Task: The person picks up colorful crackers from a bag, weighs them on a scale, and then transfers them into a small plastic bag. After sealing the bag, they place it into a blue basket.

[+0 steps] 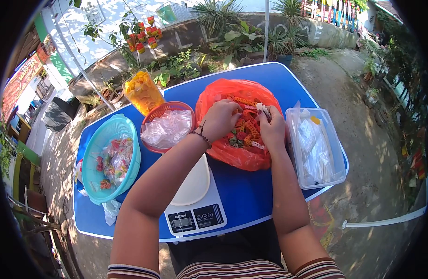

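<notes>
A red plastic bag (237,160) lies wide open on the blue table (246,190), full of small colourful pieces (246,128), mostly red and orange. Both hands are over it. My right hand (273,125) pinches a whitish piece (263,108) at the bag's right side. At the upper left of the pile, my left hand (225,116) has its fingers curled down, and whatever they may hold is hidden. Below my left forearm sits a white kitchen scale (209,190) with a round pale plate (195,186), partly covered by the arm.
A turquoise basket (90,162) with filled clear bags stands at the left. Near it are a red basket (194,122) of clear plastic and a jar of yellow-orange pieces (143,92). At the right is a clear tub (337,158) of plastic bags.
</notes>
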{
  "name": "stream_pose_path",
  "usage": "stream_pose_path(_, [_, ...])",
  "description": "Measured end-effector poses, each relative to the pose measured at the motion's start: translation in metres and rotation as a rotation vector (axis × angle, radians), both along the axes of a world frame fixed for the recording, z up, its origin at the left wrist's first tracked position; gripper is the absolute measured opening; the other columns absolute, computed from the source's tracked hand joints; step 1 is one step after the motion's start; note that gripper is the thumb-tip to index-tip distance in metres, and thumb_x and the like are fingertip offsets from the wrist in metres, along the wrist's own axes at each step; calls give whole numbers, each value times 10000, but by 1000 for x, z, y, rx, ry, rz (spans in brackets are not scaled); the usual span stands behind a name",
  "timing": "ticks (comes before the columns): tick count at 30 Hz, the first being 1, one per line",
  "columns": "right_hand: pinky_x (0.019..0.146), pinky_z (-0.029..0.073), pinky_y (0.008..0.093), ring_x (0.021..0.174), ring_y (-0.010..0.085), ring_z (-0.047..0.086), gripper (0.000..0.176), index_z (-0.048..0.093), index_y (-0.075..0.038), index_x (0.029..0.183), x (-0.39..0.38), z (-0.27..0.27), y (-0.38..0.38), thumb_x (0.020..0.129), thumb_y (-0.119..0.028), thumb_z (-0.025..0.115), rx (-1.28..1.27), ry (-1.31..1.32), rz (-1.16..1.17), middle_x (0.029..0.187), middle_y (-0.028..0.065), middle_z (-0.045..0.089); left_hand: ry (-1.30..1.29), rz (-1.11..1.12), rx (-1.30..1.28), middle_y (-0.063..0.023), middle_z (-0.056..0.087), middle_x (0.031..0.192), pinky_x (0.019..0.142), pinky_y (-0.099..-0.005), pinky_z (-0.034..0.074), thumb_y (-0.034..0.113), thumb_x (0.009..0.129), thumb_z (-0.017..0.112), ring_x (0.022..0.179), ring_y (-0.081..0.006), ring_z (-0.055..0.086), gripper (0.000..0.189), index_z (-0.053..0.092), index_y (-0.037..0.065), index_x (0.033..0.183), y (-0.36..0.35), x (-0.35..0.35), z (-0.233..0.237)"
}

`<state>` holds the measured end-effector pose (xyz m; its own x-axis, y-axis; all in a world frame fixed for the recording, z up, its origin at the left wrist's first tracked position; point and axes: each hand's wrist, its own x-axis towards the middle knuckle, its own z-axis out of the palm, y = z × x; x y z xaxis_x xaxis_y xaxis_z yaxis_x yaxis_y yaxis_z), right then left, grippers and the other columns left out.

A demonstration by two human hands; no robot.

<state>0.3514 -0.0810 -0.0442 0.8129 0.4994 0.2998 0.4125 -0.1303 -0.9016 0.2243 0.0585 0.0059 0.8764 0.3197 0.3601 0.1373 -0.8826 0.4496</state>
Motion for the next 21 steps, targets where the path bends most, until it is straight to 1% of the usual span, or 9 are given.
stream_pose_path(2, [819, 539, 458, 930, 385, 707, 277, 664, -1, 1058, -5, 6, -2, 912, -236, 679, -83, -33, -12, 944, 211, 729, 49, 56, -134, -126, 697, 906, 757, -349, 592, 197, 961, 680, 783, -206, 710, 194, 733, 53, 1080, -4, -4, 13])
stream_pose_path(5, [821, 543, 473, 930, 380, 708, 308, 674, -6, 1039, -13, 17, -7, 872, -264, 698, -213, -119, 8, 943, 209, 731, 181, 174, -608, -123, 718, 982, 771, -298, 604, 228, 1022, 623, 795, -148, 722, 247, 703, 20, 1128, -19, -15, 49])
stream_pose_path(8, [831, 551, 481, 932, 377, 706, 333, 688, -15, 1030, -17, 20, -12, 837, -285, 718, -318, -227, 56, 943, 207, 731, -107, -26, -838, -129, 720, 1065, 822, -300, 610, 249, 1052, 579, 871, -166, 741, 299, 662, -12, 1171, 15, 0, 8])
stream_pose_path(11, [842, 557, 479, 931, 380, 703, 333, 701, -27, 1028, -19, 24, -15, 824, -288, 734, -398, -304, 86, 936, 204, 730, -79, -6, -1086, -133, 712, 1111, 865, -302, 605, 269, 1062, 560, 936, -196, 747, 334, 631, -24, 1204, 11, -7, 22])
stream_pose_path(14, [837, 558, 481, 927, 384, 700, 311, 706, -35, 1023, -16, 19, -15, 829, -276, 739, -403, -340, 88, 923, 202, 728, -23, 28, -1090, -141, 704, 1130, 876, -300, 603, 296, 1062, 559, 965, -202, 744, 365, 611, -24, 1230, 8, -10, 23])
stream_pose_path(16, [830, 553, 487, 920, 386, 699, 293, 704, -35, 1007, -17, 18, -13, 836, -269, 741, -387, -342, 65, 914, 203, 726, 4, 49, -1056, -140, 702, 1129, 890, -301, 600, 274, 1051, 583, 991, -203, 738, 379, 573, -30, 1276, 9, -9, 21])
stream_pose_path(17, [827, 551, 488, 927, 384, 698, 284, 701, -33, 998, -17, 19, -12, 841, -267, 739, -378, -301, 48, 917, 208, 724, 18, 59, -1039, -139, 701, 1129, 897, -302, 598, 264, 1046, 595, 1003, -204, 735, 393, 554, -34, 1300, 9, -9, 21])
stream_pose_path(19, [822, 546, 490, 939, 380, 697, 268, 695, -31, 980, -18, 21, -10, 850, -262, 735, -360, -220, 15, 922, 216, 722, -50, 45, -1023, -156, 697, 1157, 910, -304, 594, 201, 1027, 620, 1026, -209, 728, 415, 504, -38, 1346, 6, -9, 19])
stream_pose_path(21, [809, 542, 489, 932, 379, 693, 258, 690, -31, 964, -17, 20, -9, 848, -257, 737, -312, -216, 4, 914, 221, 717, -90, 3, -967, -173, 694, 1186, 922, -307, 591, 146, 1006, 639, 1048, -216, 720, 460, 458, -42, 1384, 8, -9, 15])
